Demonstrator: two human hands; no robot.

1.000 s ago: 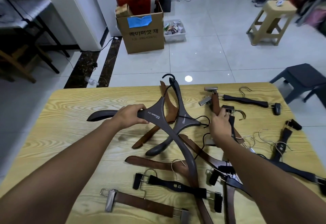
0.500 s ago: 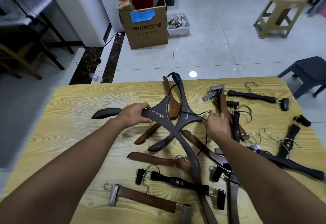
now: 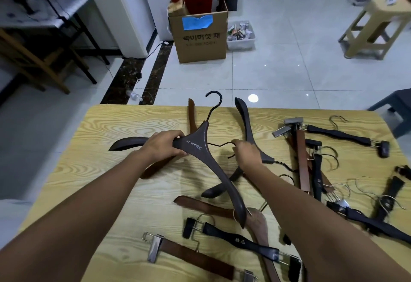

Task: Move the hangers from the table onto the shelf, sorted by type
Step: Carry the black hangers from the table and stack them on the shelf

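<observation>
Lifted now, both grey coat hangers (image 3: 200, 148) sit gripped in left hand (image 3: 163, 146) and right hand (image 3: 245, 152); trailing hooks may snag neighbours.

The table (image 3: 106, 177) is pale yellow wood with bold swirling grain. The coat hanger (image 3: 206, 155) at centre is dark grey-brown with small white lettering and a black hook. Near it lies a reddish-brown clip hanger (image 3: 195, 257) with silver clips, and a black clip hanger (image 3: 240, 240). On the far floor of glossy pale grey tiles (image 3: 278, 59) stands a tan cardboard box (image 3: 200, 41) with a blue patch.
</observation>
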